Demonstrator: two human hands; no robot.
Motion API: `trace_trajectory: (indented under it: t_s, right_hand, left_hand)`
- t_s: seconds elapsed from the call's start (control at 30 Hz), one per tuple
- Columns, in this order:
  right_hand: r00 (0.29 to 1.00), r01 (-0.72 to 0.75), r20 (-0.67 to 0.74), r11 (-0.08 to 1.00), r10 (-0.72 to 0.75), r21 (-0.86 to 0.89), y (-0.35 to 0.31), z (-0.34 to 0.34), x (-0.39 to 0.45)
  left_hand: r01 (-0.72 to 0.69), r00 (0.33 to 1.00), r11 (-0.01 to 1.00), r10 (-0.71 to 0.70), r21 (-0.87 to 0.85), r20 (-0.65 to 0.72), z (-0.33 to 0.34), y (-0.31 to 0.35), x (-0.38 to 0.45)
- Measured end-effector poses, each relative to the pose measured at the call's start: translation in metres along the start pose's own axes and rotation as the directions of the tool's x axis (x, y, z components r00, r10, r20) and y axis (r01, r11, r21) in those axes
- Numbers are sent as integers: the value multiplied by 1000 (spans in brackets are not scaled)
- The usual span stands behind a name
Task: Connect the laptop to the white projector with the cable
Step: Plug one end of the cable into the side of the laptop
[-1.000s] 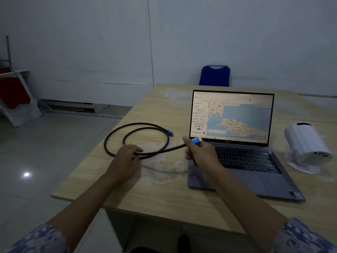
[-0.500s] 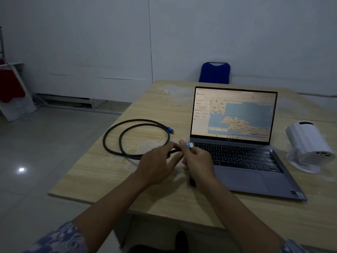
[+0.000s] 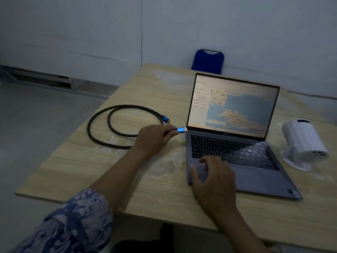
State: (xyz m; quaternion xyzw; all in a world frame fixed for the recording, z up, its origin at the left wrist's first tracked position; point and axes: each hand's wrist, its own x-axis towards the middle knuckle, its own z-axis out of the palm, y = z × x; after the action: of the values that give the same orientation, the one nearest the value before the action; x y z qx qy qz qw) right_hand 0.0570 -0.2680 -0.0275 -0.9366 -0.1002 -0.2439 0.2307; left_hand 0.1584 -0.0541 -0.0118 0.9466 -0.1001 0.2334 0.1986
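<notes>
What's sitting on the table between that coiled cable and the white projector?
In the head view, the open laptop lies between the cable and projector, the right hand resting on it.

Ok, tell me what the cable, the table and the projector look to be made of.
Cable: looks like dark braided sheath, matte; its plug looks like blue metal with a sheen and a gold tip.
Table: pale wood-grain top, likely laminate, with worn whitish patches.
Projector: white, smooth, matte shell, probably plastic.
</notes>
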Motion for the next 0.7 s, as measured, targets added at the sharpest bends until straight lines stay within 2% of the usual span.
trace_trajectory:
  t_s: [0.13,0.47,0.63,0.7]
  right_hand:
    - [996,24,88,1000,-24,-1,-4,4,2]
    - [989,22,150,999,-15,-46,-10,2,3]
    - [987,16,158,998,-6,-58,-11,4,3]
    - [987,13,158,998,-4,-56,-11,3,3]
  left_hand:
    - [43,999,999,-43,-30,28,10,-13,1]
    - [2,990,1000,1,-15,141,15,-21,4]
    - [144,986,987,-137,-74,96,12,-33,11]
    - [159,986,984,-154,-86,57,10,-34,13]
